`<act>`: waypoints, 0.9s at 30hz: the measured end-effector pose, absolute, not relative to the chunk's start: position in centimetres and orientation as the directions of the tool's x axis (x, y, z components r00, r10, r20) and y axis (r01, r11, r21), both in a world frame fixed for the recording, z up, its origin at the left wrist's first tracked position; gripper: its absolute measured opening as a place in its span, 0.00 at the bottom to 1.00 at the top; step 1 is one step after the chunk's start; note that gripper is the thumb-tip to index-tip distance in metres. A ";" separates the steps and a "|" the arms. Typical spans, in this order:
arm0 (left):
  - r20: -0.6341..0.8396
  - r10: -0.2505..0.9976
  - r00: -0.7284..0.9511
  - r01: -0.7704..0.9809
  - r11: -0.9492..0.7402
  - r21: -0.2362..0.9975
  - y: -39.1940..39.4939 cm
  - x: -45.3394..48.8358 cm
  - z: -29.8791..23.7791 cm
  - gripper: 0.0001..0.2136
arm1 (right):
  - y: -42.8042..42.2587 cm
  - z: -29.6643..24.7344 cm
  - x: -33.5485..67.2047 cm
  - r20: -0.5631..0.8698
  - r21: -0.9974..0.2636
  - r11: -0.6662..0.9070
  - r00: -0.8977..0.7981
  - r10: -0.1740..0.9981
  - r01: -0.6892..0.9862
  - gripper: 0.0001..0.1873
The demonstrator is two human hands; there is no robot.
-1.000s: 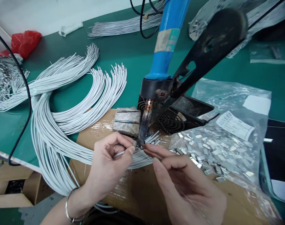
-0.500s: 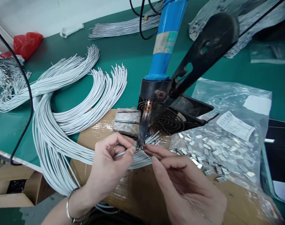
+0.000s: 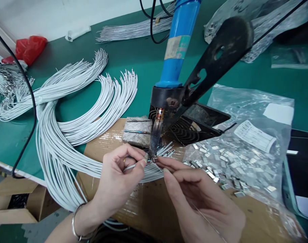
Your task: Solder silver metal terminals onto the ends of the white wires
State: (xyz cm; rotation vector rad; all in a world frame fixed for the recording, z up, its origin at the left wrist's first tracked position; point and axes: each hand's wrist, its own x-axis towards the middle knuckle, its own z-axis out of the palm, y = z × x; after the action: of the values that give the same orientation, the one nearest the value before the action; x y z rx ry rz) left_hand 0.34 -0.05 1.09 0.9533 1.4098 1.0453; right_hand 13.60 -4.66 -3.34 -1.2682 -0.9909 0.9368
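White wire (image 3: 130, 166), one strand, pinched between thumb and forefinger of the left hand (image 3: 118, 175), its stripped end brought up to the tip of the soldering iron (image 3: 155, 140). Right hand (image 3: 201, 199) is just beside it, fingers closed on a thin metal strand (image 3: 206, 219) that trails back across the palm. A small metal piece (image 3: 154, 159) sits at the tip between the two hands; cannot tell which fingers hold it. Step judged: joint being made at the iron, wire end and metal piece together. Next move calls for steady hands and fingertips kept off the hot tip. Both hands work over a sheet of cardboard (image 3: 154, 202). Just beyond the iron are a grey pad (image 3: 137, 131) and a black fan (image 3: 191, 130). A clear bag of metal pieces (image 3: 245, 158) lies to the right. To the left, a bundle of white wires (image 3: 67, 135) curves over the green table (image 3: 133, 57).
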 end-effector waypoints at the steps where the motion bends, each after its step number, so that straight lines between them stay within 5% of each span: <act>1: -0.285 0.954 -0.093 0.003 0.287 0.958 -0.1 0.3 1.1 0.05 | -4.7 -3.3 13.6 0.069 -0.997 0.078 0.314 0.947 -0.015 0.08; 27: -0.262 0.958 -0.117 -0.011 0.263 0.965 -0.4 0.3 0.9 0.05 | -4.5 -3.4 13.0 0.106 -0.994 0.104 0.378 0.920 0.025 0.09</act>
State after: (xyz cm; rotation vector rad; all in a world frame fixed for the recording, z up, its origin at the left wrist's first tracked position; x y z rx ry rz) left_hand 0.32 -0.42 0.91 0.9552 1.4120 1.0894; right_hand 12.95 -4.55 -3.39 -1.2934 -0.9718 0.8433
